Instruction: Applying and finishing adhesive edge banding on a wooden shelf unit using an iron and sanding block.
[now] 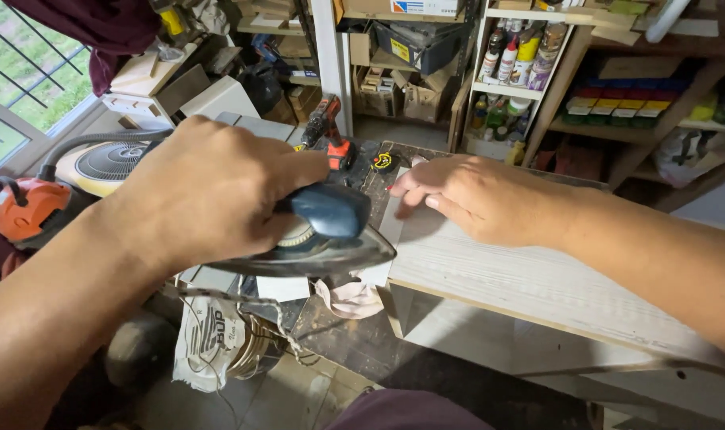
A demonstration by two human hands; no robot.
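At the white board's [537, 275] end, left hand [207, 191] grips a clothes iron [315, 243]; right hand [478, 199], flat and empty beside it, risks burning.

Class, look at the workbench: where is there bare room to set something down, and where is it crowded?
Bare: the white board between the right hand and its near edge. Crowded: the dark bench beyond the iron in the left hand, with drill and tape measure.
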